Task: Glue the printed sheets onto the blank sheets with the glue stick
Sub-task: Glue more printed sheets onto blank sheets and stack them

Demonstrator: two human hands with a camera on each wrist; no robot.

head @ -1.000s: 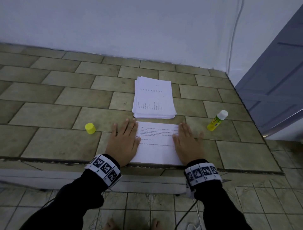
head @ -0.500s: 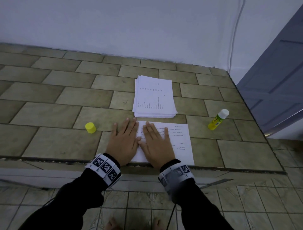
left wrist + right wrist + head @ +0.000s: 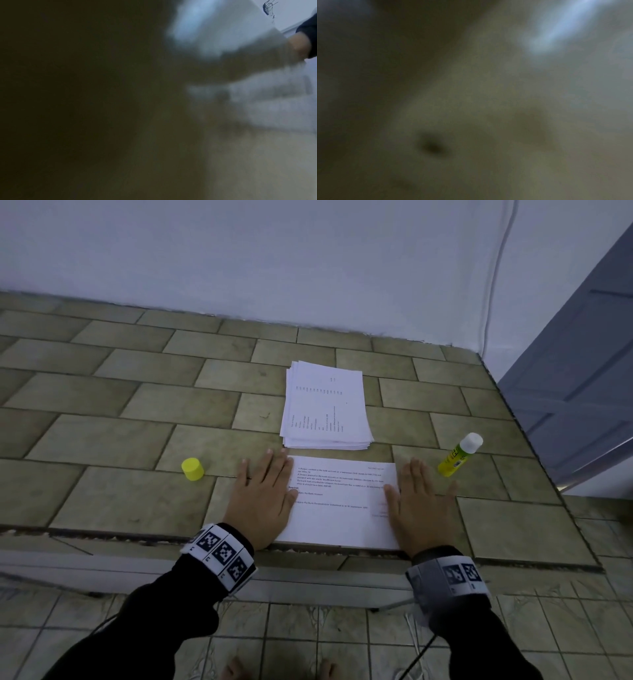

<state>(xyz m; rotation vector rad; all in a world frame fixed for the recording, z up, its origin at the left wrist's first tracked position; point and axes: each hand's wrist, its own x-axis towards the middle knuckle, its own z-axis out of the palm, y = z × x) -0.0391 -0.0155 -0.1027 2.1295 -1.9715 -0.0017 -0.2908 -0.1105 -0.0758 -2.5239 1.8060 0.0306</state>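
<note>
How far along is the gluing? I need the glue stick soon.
Done: one printed sheet lies flat at the tiled ledge's front edge.
In hand: the left hand and right hand press flat on its two sides.
Left: a stack of printed sheets waits behind it. The glue stick lies uncapped, its yellow cap apart.

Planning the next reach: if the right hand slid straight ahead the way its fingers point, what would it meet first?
Probably bare tiled ledge. The right hand points away from the body, between the paper stack and the glue stick; it likely passes both, though the margins are unclear.
</note>
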